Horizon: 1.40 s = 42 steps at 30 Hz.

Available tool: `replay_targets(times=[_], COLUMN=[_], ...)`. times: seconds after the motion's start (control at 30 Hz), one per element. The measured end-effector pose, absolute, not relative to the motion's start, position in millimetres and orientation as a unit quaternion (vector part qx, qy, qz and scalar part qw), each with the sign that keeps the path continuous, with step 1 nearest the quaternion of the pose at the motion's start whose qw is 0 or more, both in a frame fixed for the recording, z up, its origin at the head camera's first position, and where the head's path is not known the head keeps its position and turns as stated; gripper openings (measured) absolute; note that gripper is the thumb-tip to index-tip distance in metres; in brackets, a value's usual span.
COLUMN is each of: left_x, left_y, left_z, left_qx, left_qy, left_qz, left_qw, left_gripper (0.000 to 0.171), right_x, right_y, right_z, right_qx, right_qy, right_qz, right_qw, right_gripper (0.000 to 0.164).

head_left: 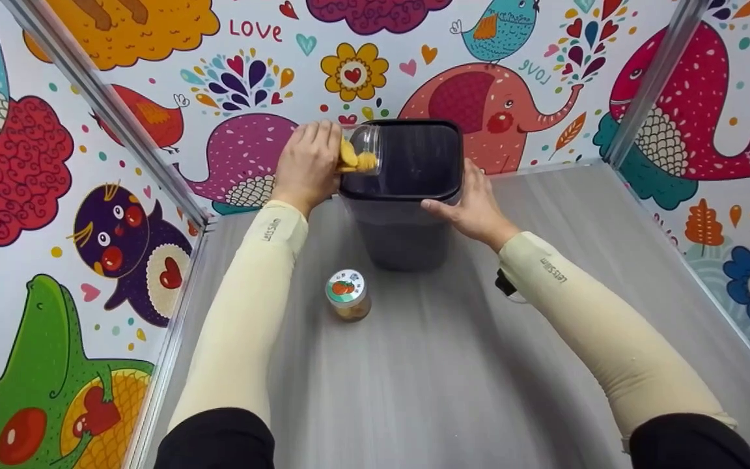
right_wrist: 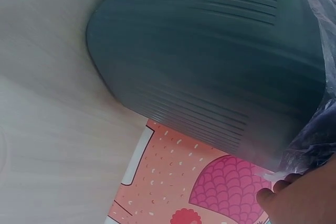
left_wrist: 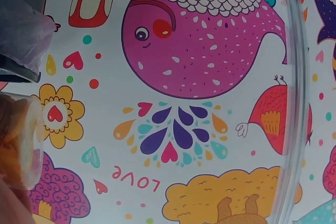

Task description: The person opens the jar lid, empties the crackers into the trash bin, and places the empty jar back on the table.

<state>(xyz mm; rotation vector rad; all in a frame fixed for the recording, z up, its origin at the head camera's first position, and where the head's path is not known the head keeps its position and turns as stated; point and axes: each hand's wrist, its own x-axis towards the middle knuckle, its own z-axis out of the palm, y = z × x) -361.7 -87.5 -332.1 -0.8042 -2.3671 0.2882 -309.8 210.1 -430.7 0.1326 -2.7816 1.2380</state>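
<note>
A dark ribbed waste bin (head_left: pixel 407 215), lined with a thin plastic bag, stands on the grey wood-grain tabletop (head_left: pixel 479 365) close to the patterned back wall (head_left: pixel 251 58). The left hand (head_left: pixel 306 166), at the bin's left rim, has its fingers wrapped around a clear plastic jar (head_left: pixel 361 151). The jar is tipped on its side with its open mouth over the bin's opening, and yellow-orange pieces lie inside against its lower wall. The right hand (head_left: pixel 472 205) is at the bin's right rim, thumb along the near edge and fingers curled over the rim; the right wrist view shows fingertips against the bag at that rim. In front of the bin, slightly to its left and apart from it, a second jar (head_left: pixel 347 294) stands upright with its printed lid on.
</note>
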Motion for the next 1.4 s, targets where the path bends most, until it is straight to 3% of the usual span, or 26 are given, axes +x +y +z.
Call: replay_targets(times=[0.3,0.77,1.4], left_x=[-365.7,-370.1,-375.0], left_y=[-76.1,-64.5,-56.9], left_z=[-328.3,-328.7,-328.6], left_qx=[-0.311,-0.340,-0.357], left_qy=[-0.891,-0.859,-0.814], left_qz=[0.166,0.231,0.320], left_qw=[0.287,0.304,0.327], left_gripper=[0.071,0.042,0.041], right_x=[-311.2,-310.7,-311.3], right_y=[210.8,211.0,211.0], right_z=[-433.3,-433.1,-433.8], right_qx=[0.045,0.042,0.041], right_qy=[-0.912,-0.910,-0.910], right_qz=[0.404,0.410,0.409], right_qw=[0.050,0.049,0.051], right_gripper=[0.124,0.127,0.125])
